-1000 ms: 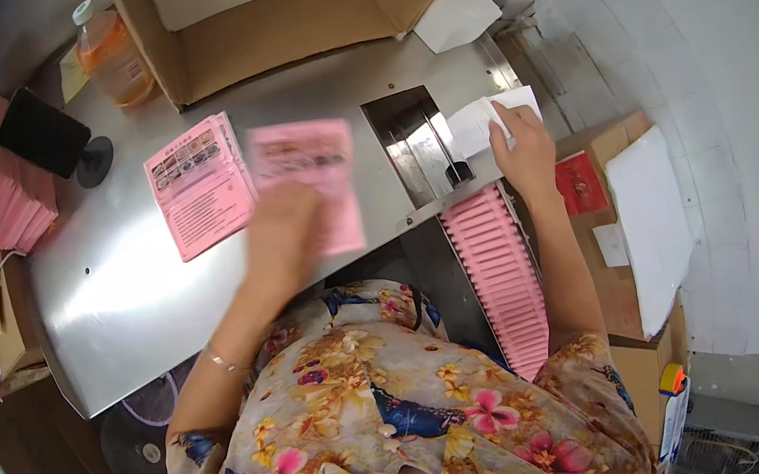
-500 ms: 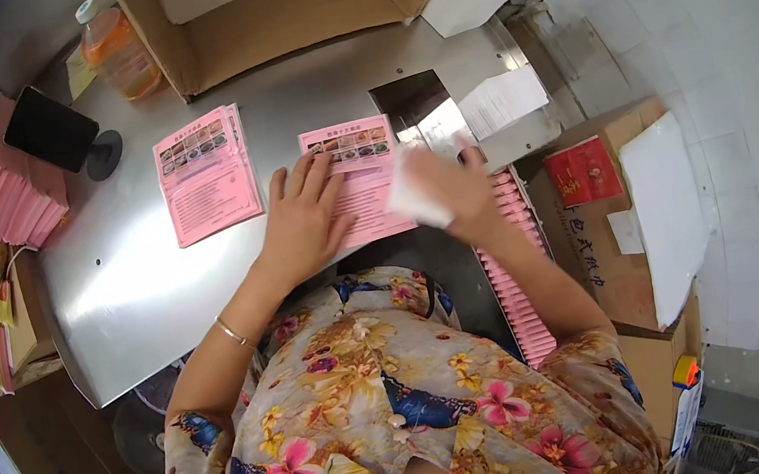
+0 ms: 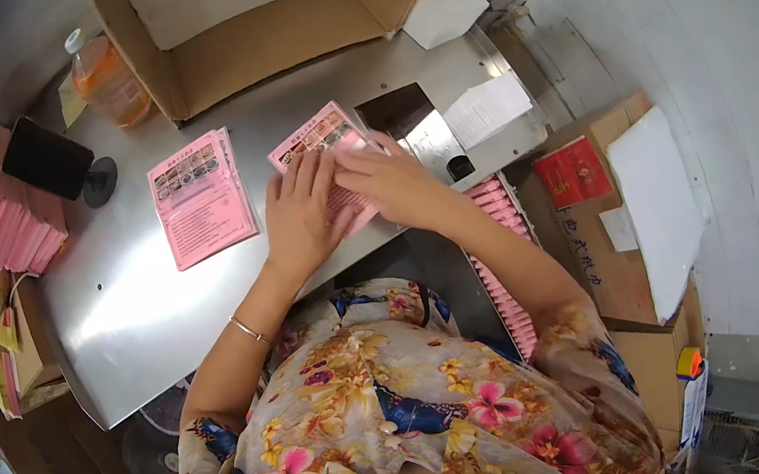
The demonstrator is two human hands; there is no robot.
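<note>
A pink printed packet with small food pictures lies tilted on the metal counter, its lower part covered by my hands. My left hand rests over its left side with fingers stretched out and thumb apart. My right hand reaches in from the right and lies over the packet's right side, fingers extended to meet the left fingertips. Whatever is under the palms is hidden. Left of my hands sits a small stack of similar pink packets.
Across the back of the metal counter stands an open cardboard box, with an orange bottle beside it. A black stand and piled pink packets are at left. White papers lie right; pink packets fill a box below.
My right hand has moved left onto the packet; the white thing it held no longer shows. The packet has turned counterclockwise, and my left hand stays on it.
</note>
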